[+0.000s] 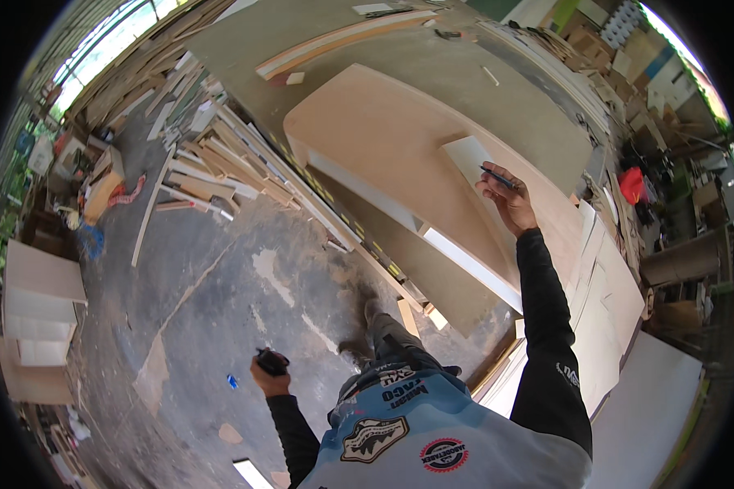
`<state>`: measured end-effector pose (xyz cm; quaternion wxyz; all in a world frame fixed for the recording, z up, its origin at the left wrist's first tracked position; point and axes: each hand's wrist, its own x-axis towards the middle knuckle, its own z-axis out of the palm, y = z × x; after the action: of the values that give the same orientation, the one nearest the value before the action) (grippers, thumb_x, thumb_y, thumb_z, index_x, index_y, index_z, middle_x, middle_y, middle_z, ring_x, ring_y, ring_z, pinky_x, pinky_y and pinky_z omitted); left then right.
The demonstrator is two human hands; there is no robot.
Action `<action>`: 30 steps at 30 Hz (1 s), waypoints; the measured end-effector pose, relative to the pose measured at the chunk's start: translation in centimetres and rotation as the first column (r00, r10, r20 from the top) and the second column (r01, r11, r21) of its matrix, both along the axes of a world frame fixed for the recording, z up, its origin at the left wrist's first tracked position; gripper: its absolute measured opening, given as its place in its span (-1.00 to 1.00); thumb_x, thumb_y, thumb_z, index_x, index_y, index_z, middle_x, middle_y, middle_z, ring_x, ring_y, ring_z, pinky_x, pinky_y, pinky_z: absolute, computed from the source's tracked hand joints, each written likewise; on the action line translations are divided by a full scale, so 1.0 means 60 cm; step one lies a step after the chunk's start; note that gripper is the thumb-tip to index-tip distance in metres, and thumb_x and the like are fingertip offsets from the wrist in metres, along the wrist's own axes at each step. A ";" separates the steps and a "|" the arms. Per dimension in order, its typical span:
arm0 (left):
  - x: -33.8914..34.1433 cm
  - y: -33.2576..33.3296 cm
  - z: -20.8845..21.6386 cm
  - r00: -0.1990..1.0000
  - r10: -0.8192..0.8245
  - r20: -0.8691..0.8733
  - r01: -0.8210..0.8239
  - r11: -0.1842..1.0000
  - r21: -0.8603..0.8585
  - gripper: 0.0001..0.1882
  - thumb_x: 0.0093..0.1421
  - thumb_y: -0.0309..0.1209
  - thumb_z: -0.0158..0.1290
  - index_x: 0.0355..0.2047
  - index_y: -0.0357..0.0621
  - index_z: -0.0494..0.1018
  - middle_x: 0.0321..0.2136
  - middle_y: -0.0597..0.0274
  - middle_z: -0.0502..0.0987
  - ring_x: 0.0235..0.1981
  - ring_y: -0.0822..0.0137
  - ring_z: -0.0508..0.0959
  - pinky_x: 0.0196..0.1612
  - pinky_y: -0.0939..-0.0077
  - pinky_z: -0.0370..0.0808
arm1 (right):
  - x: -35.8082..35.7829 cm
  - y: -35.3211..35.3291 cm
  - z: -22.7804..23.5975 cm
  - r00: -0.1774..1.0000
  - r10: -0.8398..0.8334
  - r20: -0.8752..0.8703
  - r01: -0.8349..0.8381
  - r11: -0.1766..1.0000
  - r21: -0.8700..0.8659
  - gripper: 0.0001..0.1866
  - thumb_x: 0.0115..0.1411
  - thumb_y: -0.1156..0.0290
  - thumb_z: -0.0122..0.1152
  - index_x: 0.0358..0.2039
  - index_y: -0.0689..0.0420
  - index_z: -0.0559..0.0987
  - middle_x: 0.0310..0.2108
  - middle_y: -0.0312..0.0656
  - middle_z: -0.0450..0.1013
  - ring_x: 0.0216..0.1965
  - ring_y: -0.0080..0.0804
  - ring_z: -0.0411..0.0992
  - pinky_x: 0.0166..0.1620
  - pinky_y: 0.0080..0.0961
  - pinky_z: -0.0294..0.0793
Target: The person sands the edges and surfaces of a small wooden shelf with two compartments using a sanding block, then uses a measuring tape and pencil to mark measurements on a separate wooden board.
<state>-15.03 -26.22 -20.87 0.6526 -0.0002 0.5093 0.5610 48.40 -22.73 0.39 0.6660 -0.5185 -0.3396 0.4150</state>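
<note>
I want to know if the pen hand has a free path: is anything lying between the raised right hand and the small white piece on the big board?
Nothing visible does. The right hand, holding a dark pen, hovers right at the small white piece on the large rounded board; no other object lies between them.

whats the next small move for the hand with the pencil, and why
Probably lower the pencil tip onto the small white offcut: the right hand holds it just above that piece on the curved wooden panel, while the left hand grips a dark object at the side.
</note>
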 end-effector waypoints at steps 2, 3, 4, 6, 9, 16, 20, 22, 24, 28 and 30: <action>0.032 0.014 -0.018 0.997 -0.067 0.036 0.070 0.994 -0.088 -0.59 0.31 -0.09 -0.12 -0.20 -0.15 0.54 -0.54 0.19 0.56 -0.54 0.19 0.56 -0.50 0.30 0.50 | 0.026 0.038 -0.021 0.984 -0.063 0.165 0.065 0.998 -0.011 -0.69 0.35 0.34 0.28 0.00 0.27 0.63 -0.29 -0.29 0.59 -0.34 -0.55 0.54 -0.26 -0.66 0.44; 0.050 0.021 -0.026 0.993 -0.113 0.033 0.116 0.987 -0.108 -0.59 0.31 -0.09 -0.12 -0.20 -0.15 0.55 -0.54 0.19 0.57 -0.54 0.18 0.56 -0.50 0.29 0.50 | 0.034 0.060 -0.033 0.976 -0.113 0.188 0.116 0.993 -0.003 -0.69 0.36 0.29 0.30 -0.03 0.25 0.64 -0.41 -0.33 0.56 -0.48 -0.64 0.42 -0.37 -0.66 0.36; 0.077 0.033 -0.027 0.987 -0.157 0.031 0.159 0.979 -0.127 -0.59 0.31 -0.09 -0.12 -0.21 -0.15 0.56 -0.54 0.18 0.57 -0.54 0.18 0.56 -0.50 0.29 0.50 | 0.046 0.086 -0.044 0.964 -0.136 0.228 0.136 0.991 0.016 -0.70 0.36 0.29 0.29 -0.05 0.25 0.64 -0.41 -0.33 0.56 -0.48 -0.64 0.41 -0.37 -0.66 0.36; 0.130 0.053 -0.019 0.957 -0.285 0.047 0.289 0.946 -0.148 -0.59 0.30 -0.08 -0.11 -0.20 -0.16 0.55 -0.55 0.21 0.54 -0.54 0.16 0.56 -0.48 0.27 0.50 | 0.068 0.121 -0.067 0.937 -0.175 0.303 0.172 0.984 0.035 -0.72 0.37 0.29 0.28 -0.08 0.26 0.65 -0.41 -0.32 0.56 -0.49 -0.64 0.40 -0.39 -0.66 0.37; 0.198 0.091 0.010 0.902 -0.431 -0.021 0.427 0.899 -0.100 -0.60 0.30 -0.11 -0.07 -0.20 -0.20 0.53 -0.55 0.23 0.52 -0.55 0.21 0.53 -0.47 0.25 0.49 | 0.077 0.164 -0.071 0.930 -0.166 0.329 0.142 0.985 0.095 -0.84 0.35 0.39 0.24 -0.23 0.24 0.61 -0.43 -0.31 0.54 -0.44 -0.61 0.43 -0.35 -0.62 0.42; 0.282 0.195 0.046 0.872 -0.483 -0.079 0.477 0.875 -0.082 -0.60 0.35 -0.14 -0.12 -0.16 -0.22 0.52 -0.54 0.25 0.53 -0.53 0.26 0.55 -0.45 0.21 0.53 | 0.068 0.175 -0.096 0.873 -0.104 0.476 0.134 0.991 -0.029 -0.94 0.24 0.51 0.28 -0.31 0.23 0.60 -0.47 -0.37 0.45 -0.41 -0.66 0.34 -0.32 -0.60 0.32; 0.287 0.235 0.040 0.877 -0.476 -0.071 0.466 0.877 -0.122 -0.59 0.36 -0.13 -0.14 -0.19 -0.21 0.55 -0.54 0.25 0.52 -0.53 0.24 0.55 -0.47 0.17 0.54 | 0.060 0.176 -0.083 0.835 -0.088 0.544 0.103 0.995 0.004 -0.93 0.23 0.53 0.30 -0.31 0.26 0.65 -0.45 -0.31 0.50 -0.40 -0.59 0.38 -0.30 -0.53 0.37; 0.299 0.255 0.044 0.860 -0.503 -0.081 0.487 0.859 -0.160 -0.60 0.35 -0.14 -0.14 -0.21 -0.20 0.56 -0.53 0.24 0.52 -0.53 0.24 0.55 -0.47 0.16 0.55 | 0.059 0.175 -0.078 0.816 -0.083 0.572 0.093 0.996 0.013 -0.92 0.23 0.53 0.31 -0.30 0.27 0.65 -0.43 -0.26 0.53 -0.40 -0.56 0.40 -0.30 -0.51 0.39; 0.310 0.265 0.049 0.836 -0.544 -0.073 0.524 0.831 -0.186 -0.61 0.35 -0.16 -0.14 -0.22 -0.20 0.56 -0.53 0.24 0.52 -0.53 0.24 0.55 -0.47 0.15 0.56 | 0.064 0.171 -0.091 0.813 -0.092 0.575 0.086 0.996 0.036 -0.91 0.23 0.52 0.32 -0.28 0.27 0.65 -0.42 -0.22 0.55 -0.39 -0.52 0.43 -0.29 -0.48 0.41; 0.330 0.294 0.041 0.791 -0.610 -0.049 0.593 0.784 -0.181 -0.63 0.35 -0.18 -0.13 -0.25 -0.19 0.58 -0.52 0.22 0.53 -0.51 0.23 0.57 -0.46 0.15 0.57 | 0.061 0.174 -0.081 0.829 -0.047 0.557 0.080 0.996 -0.036 -0.90 0.25 0.49 0.33 -0.27 0.26 0.66 -0.40 -0.17 0.58 -0.39 -0.49 0.46 -0.30 -0.47 0.44; 0.345 0.304 0.044 0.748 -0.660 -0.071 0.640 0.746 -0.182 -0.63 0.35 -0.19 -0.12 -0.25 -0.18 0.58 -0.51 0.22 0.53 -0.51 0.22 0.57 -0.46 0.14 0.58 | 0.059 0.174 -0.078 0.815 -0.074 0.574 0.093 0.996 -0.003 -0.89 0.25 0.49 0.33 -0.27 0.26 0.65 -0.41 -0.18 0.57 -0.39 -0.49 0.47 -0.29 -0.48 0.45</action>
<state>5.69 -7.97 -18.26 0.7706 0.1662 0.5585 0.2580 51.95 -12.31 -4.31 0.5427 -0.6438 -0.4946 0.2154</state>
